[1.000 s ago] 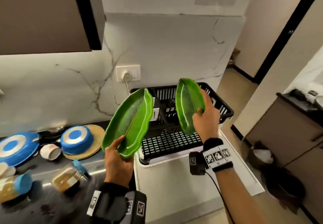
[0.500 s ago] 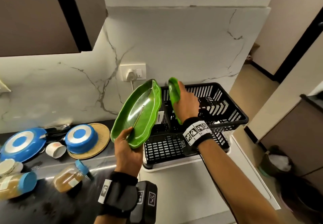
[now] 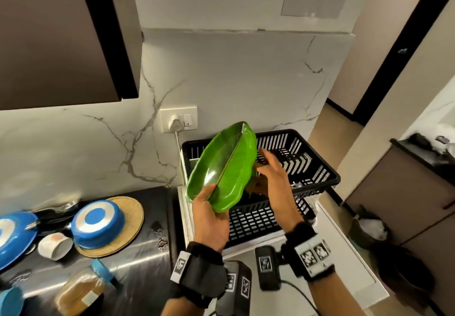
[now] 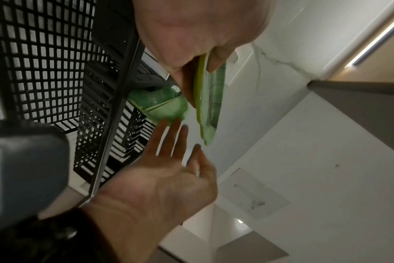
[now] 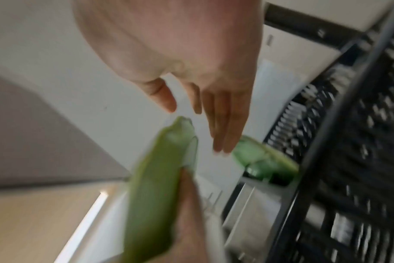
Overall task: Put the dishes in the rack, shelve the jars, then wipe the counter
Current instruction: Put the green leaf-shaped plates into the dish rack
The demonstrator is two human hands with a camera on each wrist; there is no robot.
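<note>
Head view: left hand (image 3: pixel 209 219) grips the near edge of a green leaf-shaped plate (image 3: pixel 222 168), tilted over the black rack (image 3: pixel 317 165) — right hand (image 3: pixel 273 175) is spread and empty just beside a second green plate (image 4: pixel 162 105) standing inside the rack.

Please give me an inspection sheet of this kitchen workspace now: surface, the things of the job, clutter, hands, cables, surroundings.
Surface: dark counter, wet marks on it.
Job's things: green plate held tilted over the black rack; second green plate already in the rack; blue dishes, one on a straw mat; cup on its side; two blue-lidded jars lying down.
Clutter: nothing seen.
Hands: left hand grips the plate's lower end; right hand open, empty, over the rack.
Cables: white cord from the wall socket; black wire at the right wrist.
Surroundings: marble wall, brown cabinet, bin.
</note>
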